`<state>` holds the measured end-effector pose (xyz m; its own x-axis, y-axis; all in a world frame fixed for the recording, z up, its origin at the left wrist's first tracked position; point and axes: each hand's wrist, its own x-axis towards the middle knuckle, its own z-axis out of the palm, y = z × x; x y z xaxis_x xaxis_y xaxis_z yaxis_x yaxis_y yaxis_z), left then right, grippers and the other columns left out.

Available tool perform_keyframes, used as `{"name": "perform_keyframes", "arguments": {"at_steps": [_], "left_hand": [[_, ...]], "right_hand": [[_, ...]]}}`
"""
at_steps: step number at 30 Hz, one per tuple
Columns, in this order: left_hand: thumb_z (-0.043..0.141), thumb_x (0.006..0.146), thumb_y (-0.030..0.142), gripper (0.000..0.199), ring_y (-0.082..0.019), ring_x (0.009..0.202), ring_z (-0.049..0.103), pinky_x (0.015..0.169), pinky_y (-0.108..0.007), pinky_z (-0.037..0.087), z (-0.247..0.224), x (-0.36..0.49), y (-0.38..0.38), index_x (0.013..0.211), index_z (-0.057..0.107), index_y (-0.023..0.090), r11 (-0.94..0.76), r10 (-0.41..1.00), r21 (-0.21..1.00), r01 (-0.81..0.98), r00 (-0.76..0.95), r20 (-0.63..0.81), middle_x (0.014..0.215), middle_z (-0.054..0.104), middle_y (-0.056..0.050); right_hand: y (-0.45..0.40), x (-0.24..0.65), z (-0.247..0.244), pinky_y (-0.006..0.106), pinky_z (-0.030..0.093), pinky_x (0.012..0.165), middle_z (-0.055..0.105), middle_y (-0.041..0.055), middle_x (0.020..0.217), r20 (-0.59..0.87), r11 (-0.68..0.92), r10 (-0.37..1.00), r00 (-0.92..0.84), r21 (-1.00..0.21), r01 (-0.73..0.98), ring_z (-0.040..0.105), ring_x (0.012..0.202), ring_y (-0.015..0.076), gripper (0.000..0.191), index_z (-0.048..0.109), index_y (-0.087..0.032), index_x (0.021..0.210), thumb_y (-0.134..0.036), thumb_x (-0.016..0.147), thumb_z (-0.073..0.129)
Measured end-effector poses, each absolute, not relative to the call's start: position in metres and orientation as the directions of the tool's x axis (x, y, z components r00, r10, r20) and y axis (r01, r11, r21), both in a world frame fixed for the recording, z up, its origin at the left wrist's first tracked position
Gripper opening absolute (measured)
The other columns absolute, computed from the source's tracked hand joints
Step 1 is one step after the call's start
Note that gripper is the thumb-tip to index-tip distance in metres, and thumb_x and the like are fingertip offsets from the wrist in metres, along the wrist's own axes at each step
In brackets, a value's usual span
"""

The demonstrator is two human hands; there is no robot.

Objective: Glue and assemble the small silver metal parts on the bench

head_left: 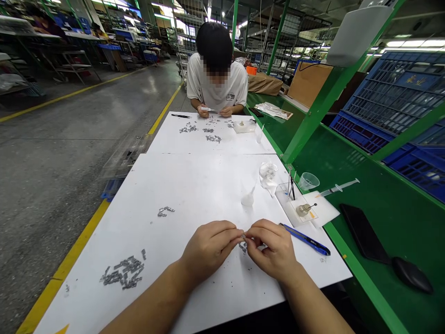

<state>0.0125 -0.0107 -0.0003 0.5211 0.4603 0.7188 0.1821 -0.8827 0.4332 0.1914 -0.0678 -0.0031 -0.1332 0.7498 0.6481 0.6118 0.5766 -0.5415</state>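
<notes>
Over the white tabletop (194, 181), my left hand (210, 243) and my right hand (273, 248) meet fingertip to fingertip. Both are closed in a pinch on a tiny grey metal part (243, 237), mostly covered by the fingers. Just below lie more small grey parts (243, 247), partly hidden by my right hand. A loose pile of grey metal pieces (125, 272) is at the lower left, with a smaller cluster (165, 211) farther up. Right of my right hand rests a blue utility knife (308, 240). Beyond the hands stands a small translucent squeeze bottle (248, 199).
Across the table a person (217, 88) handles a white tool above scattered small parts (212, 138). Crumpled tissue (268, 174), a tweezers holder (283, 197), a small jar (303, 210), a clear cup (308, 181), a syringe (339, 187) and a phone (363, 234) are at the right.
</notes>
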Motion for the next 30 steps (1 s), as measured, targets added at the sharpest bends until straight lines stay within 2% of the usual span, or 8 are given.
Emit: {"name": "perform_keyframes", "arguments": {"at_steps": [7, 13, 17, 30], "left_hand": [[0.064, 0.085, 0.012, 0.012, -0.013, 0.067, 0.063, 0.059, -0.024, 0.054, -0.0019, 0.0133, -0.0089, 0.096, 0.068, 0.015, -0.890, 0.450, 0.410, 0.201, 0.541, 0.711, 0.077, 0.069, -0.003], [0.066, 0.082, 0.014, 0.020, -0.015, 0.071, 0.063, 0.060, -0.027, 0.055, -0.0006, 0.0150, -0.0127, 0.102, 0.067, 0.016, -0.888, 0.459, 0.394, 0.237, 0.494, 0.738, 0.083, 0.069, -0.006], [0.068, 0.079, 0.011, 0.020, -0.015, 0.069, 0.062, 0.058, -0.027, 0.053, -0.0006, 0.0138, -0.0136, 0.099, 0.067, 0.014, -0.889, 0.456, 0.401, 0.219, 0.475, 0.753, 0.079, 0.068, -0.006], [0.068, 0.080, 0.009, 0.019, -0.015, 0.067, 0.062, 0.058, -0.027, 0.053, 0.0015, 0.0131, -0.0123, 0.098, 0.066, 0.015, -0.901, 0.433, 0.383, 0.203, 0.491, 0.756, 0.078, 0.069, -0.005]], "right_hand": [[-0.0682, 0.1970, -0.0068, 0.023, 0.047, 0.051, 0.062, 0.0023, 0.076, 0.585, 0.536, 0.804, -0.112, -0.629, 0.563, 0.055, 0.058, 0.0101, 0.014, 0.066, -0.019, 0.090, -0.009, 0.084, 0.058], [-0.0715, 0.1990, -0.0040, 0.024, 0.048, 0.052, 0.063, 0.0022, 0.076, 0.636, 0.568, 0.764, -0.107, -0.585, 0.579, 0.055, 0.057, 0.0101, 0.017, 0.066, -0.020, 0.093, -0.009, 0.083, 0.059], [-0.0727, 0.1973, -0.0015, 0.023, 0.048, 0.051, 0.063, 0.0024, 0.075, 0.653, 0.579, 0.748, -0.115, -0.559, 0.593, 0.055, 0.056, 0.0101, 0.016, 0.066, -0.019, 0.092, -0.009, 0.083, 0.058], [-0.0733, 0.1950, 0.0028, 0.023, 0.047, 0.050, 0.062, 0.0021, 0.073, 0.647, 0.568, 0.755, -0.101, -0.569, 0.595, 0.054, 0.055, 0.0103, 0.016, 0.066, -0.019, 0.090, -0.009, 0.083, 0.058]]}}
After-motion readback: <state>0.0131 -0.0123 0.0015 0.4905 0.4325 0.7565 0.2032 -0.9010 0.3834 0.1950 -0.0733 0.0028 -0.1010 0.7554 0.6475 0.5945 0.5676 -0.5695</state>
